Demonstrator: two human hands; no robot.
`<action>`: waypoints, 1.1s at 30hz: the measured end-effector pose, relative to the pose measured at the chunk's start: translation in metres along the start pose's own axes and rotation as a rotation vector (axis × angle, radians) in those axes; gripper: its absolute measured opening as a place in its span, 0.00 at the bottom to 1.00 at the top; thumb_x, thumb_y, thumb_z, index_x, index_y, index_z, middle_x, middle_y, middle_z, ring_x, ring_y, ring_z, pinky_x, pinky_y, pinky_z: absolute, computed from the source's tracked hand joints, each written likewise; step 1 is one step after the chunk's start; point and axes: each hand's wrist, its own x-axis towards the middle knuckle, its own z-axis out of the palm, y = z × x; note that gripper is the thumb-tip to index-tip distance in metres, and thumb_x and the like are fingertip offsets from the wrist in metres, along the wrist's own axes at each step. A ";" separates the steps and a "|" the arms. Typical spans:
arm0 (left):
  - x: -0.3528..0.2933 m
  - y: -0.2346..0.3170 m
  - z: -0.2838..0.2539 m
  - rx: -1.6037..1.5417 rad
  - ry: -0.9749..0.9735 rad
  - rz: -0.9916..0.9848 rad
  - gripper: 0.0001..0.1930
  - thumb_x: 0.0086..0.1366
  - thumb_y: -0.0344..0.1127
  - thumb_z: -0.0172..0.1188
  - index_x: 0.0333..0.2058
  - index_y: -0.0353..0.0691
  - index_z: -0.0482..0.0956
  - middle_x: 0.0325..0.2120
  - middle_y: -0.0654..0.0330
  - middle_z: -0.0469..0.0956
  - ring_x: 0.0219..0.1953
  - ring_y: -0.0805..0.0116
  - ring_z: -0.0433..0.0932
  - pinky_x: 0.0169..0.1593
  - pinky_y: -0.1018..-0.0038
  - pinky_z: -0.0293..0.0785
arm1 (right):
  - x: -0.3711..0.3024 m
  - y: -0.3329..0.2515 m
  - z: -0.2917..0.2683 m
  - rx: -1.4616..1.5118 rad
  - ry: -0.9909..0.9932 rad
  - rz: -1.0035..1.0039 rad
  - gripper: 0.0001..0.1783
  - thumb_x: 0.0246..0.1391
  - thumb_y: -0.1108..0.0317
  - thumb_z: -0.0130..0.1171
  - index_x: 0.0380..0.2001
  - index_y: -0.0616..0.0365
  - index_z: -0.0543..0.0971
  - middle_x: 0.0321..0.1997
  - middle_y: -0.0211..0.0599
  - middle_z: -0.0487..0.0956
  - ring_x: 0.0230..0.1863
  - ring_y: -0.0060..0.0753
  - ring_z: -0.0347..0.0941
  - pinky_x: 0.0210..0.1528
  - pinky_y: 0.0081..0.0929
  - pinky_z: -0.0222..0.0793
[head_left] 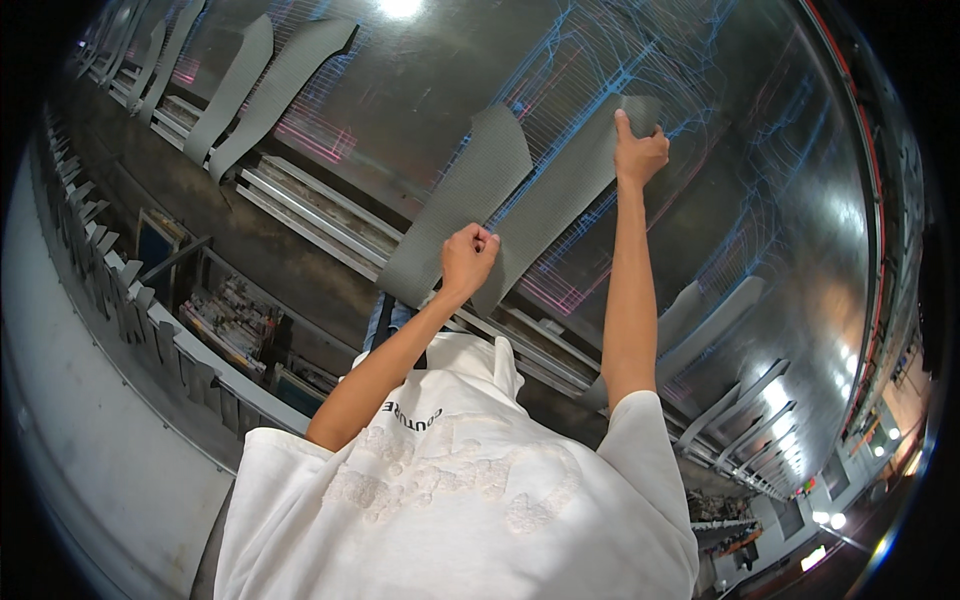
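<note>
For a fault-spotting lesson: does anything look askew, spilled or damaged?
Nothing clearly stands out: the grey strip at the right hand and the one beside it lie roughly parallel, with no visible tear or spill.

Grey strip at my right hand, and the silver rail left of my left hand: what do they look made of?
Grey strip: probably knitted fabric, matte, from its fine ribbed texture. Silver rail: likely bare metal, perhaps aluminium, judging by its smooth sheen.

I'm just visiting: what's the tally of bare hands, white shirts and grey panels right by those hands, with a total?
Bare hands: 2 (left hand, right hand)
Grey panels by the hands: 2 (left panel, right panel)
White shirt: 1
Total: 5
</note>
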 end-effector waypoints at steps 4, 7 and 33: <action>0.001 -0.001 0.000 0.011 -0.013 -0.007 0.12 0.61 0.39 0.65 0.29 0.33 0.81 0.18 0.60 0.78 0.20 0.73 0.72 0.29 0.71 0.69 | -0.001 -0.006 -0.004 0.017 -0.031 0.004 0.32 0.44 0.47 0.73 0.37 0.69 0.82 0.32 0.49 0.83 0.45 0.54 0.77 0.54 0.51 0.67; 0.002 -0.002 0.000 0.004 -0.018 -0.006 0.13 0.61 0.39 0.65 0.29 0.33 0.81 0.18 0.60 0.78 0.20 0.73 0.71 0.28 0.71 0.69 | 0.001 -0.002 -0.002 0.011 -0.026 0.008 0.31 0.44 0.47 0.73 0.36 0.68 0.82 0.32 0.48 0.83 0.44 0.53 0.76 0.54 0.50 0.67; -0.003 0.020 -0.005 0.239 0.010 -0.090 0.14 0.60 0.43 0.64 0.28 0.38 0.74 0.19 0.51 0.79 0.27 0.46 0.80 0.34 0.55 0.73 | -0.001 -0.011 -0.017 -0.465 -0.036 -0.586 0.41 0.63 0.50 0.58 0.72 0.54 0.56 0.75 0.51 0.55 0.74 0.58 0.52 0.73 0.58 0.46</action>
